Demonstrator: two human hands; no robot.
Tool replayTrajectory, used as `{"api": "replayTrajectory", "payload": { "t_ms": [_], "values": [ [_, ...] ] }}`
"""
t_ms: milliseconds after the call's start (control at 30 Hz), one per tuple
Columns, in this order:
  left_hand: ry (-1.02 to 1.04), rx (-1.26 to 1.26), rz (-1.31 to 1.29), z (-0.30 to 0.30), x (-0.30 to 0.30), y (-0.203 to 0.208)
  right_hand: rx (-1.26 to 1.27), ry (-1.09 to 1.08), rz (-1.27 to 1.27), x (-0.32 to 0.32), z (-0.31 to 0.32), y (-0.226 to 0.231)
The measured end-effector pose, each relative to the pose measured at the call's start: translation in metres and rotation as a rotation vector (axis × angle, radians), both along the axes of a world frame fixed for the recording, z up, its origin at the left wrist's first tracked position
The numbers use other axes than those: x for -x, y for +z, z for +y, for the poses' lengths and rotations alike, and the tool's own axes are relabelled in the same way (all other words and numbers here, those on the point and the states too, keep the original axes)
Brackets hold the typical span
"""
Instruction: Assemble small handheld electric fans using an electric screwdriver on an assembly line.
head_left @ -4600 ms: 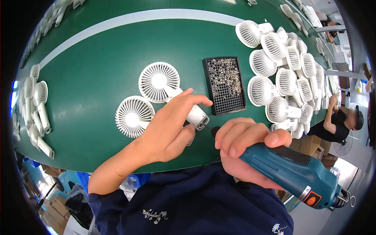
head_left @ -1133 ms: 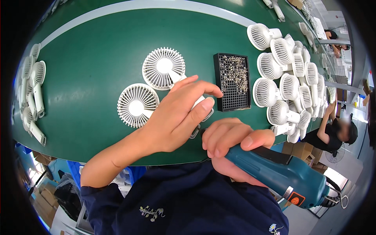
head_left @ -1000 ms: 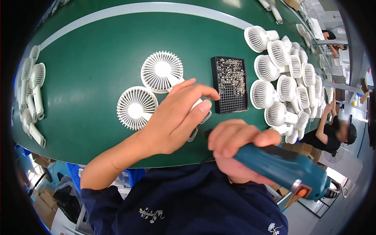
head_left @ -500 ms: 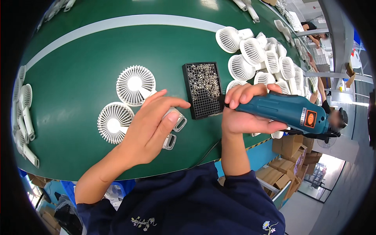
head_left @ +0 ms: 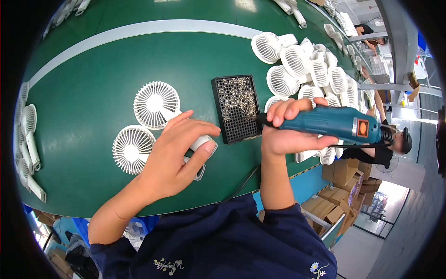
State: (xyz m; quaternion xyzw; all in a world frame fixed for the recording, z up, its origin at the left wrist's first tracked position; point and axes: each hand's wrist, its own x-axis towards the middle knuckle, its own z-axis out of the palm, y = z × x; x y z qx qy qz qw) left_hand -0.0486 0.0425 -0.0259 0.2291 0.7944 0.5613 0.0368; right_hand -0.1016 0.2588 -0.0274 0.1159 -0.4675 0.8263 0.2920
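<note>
My right hand (head_left: pixel 290 128) is wrapped round a teal electric screwdriver (head_left: pixel 325 122), held level with its tip pointing left. The tip reaches the right side of a black screw tray (head_left: pixel 234 129), where many small silver screws (head_left: pixel 237 95) lie on a grid of holes. Two white handheld fans lie left of the tray, an upper fan (head_left: pixel 156 105) and a lower fan (head_left: pixel 133 149), with round grilles facing up. My left hand (head_left: pixel 174 156) curls over their handles, thumb and fingers closed about the upper handle. The palm hides most of both handles.
A heap of white fans (head_left: pixel 297 63) lies right of the tray, and more fans (head_left: pixel 29 135) line the left table edge. A black cord (head_left: pixel 244 183) runs off the green table (head_left: pixel 93 195). Cardboard boxes (head_left: pixel 341 172) stand at lower right. Another person (head_left: pixel 371 153) is at far right.
The upper fan's handle end has turned or shifted under my left hand and now shows a smooth white surface. The screwdriver stays at the tray; the view has shifted slightly.
</note>
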Motion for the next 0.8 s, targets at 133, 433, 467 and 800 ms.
{"api": "replayTrajectory", "payload": {
  "t_ms": [133,433,467,800],
  "values": [
    [0.067,0.006,0.067,0.003,-0.002,-0.005,-0.013,-0.01,0.053,-0.015,-0.014,0.023],
    [0.064,-0.014,0.141,0.006,-0.002,-0.014,0.074,0.358,0.09,-0.039,-0.031,0.038],
    [0.096,-0.027,0.139,0.006,-0.003,-0.013,0.138,0.36,0.046,-0.041,-0.03,0.037],
    [0.086,0.0,0.167,0.005,-0.003,-0.014,0.155,0.407,-0.019,-0.045,-0.033,0.033]
  ]
}}
